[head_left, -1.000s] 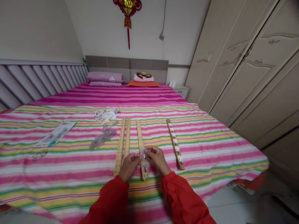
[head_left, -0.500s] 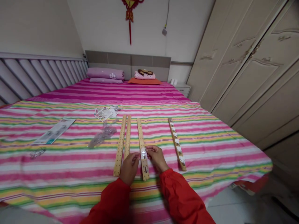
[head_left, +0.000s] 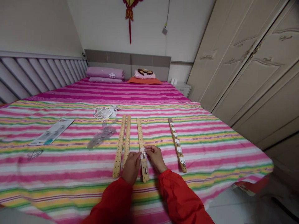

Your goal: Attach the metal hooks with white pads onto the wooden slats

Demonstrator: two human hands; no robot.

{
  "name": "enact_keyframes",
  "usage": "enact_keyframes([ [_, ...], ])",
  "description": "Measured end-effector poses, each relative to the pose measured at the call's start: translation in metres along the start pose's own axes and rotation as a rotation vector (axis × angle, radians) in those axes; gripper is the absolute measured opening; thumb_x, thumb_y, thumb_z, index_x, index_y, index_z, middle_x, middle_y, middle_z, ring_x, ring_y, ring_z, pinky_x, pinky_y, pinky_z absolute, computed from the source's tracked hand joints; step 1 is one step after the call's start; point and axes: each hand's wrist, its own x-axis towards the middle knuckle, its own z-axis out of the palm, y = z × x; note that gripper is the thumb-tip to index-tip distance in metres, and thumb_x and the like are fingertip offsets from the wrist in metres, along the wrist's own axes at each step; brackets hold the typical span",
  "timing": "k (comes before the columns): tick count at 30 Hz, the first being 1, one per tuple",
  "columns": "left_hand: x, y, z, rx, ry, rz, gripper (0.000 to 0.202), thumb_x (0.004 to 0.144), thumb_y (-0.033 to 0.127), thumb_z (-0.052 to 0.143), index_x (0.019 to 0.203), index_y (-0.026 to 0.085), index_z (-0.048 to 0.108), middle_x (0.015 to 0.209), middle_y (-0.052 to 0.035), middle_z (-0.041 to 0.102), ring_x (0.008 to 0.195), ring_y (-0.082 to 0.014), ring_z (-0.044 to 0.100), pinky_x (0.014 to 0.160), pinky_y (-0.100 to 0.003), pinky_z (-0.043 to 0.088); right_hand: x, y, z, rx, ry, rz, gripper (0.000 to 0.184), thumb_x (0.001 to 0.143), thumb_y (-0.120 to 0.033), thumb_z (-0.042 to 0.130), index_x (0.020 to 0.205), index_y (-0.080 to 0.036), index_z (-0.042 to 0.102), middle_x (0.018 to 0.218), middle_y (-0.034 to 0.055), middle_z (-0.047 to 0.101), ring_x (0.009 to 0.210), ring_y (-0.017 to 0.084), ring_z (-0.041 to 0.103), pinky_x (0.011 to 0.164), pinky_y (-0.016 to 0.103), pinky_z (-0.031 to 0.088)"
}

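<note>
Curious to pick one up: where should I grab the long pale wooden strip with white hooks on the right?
Take the pale wooden strip by its two long edges near mid-length, from above: it lies flat on the striped bedspread, is narrow, and white hooks fill its top face.

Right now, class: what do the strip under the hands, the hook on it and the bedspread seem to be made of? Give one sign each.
The strip: likely bare wood, pale tan, matt, with a row of holes. The hook, between left hand and right hand: perhaps clear plastic with metal; it glints, but too small to be sure. The bedspread: woven cloth, matt, striped, softly creased.
</note>
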Motion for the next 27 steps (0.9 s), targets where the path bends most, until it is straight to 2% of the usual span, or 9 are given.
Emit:
enact_keyframes([
  [6, 0.002, -0.003, 0.005, 0.002, -0.011, -0.017, 0.033, 0.082, 0.015, 0.043, 0.104, 0.021, 0.066, 0.087, -0.0070, 0.061, 0.085, -0.0199, 0.057, 0.079, -0.037, 0.049, 0.003, 0.003, 0.000, -0.041, 0.011, -0.053, 0.014, 0.058, -0.023, 0.067, 0.070, -0.017, 0.068, 0.059, -0.0018, 0.064, 0.054, 0.012, 0.054, 0.054, 0.025, 0.042],
  [17, 0.006, -0.007, 0.012, -0.041, 0.027, -0.078, 0.031, 0.075, 0.012, 0.048, 0.097, 0.019, 0.068, 0.080, -0.0051, 0.061, 0.079, -0.0186, 0.057, 0.075, -0.034, 0.048, 0.000, 0.003, 0.003, -0.073, -0.004, -0.099, 0.014, 0.061, -0.026, 0.067, 0.072, -0.018, 0.067, 0.060, -0.0018, 0.064, 0.056, 0.014, 0.056, 0.055, 0.026, 0.045],
  [27, 0.015, -0.009, 0.016, -0.170, 0.038, -0.308, 0.032, 0.064, 0.001, 0.052, 0.089, 0.016, 0.066, 0.082, -0.0027, 0.064, 0.073, -0.0129, 0.060, 0.072, -0.028, 0.049, -0.003, 0.009, 0.004, -0.122, 0.020, -0.141, 0.015, 0.065, -0.026, 0.064, 0.077, -0.017, 0.068, 0.061, -0.0017, 0.062, 0.060, 0.015, 0.055, 0.056, 0.026, 0.045],
])
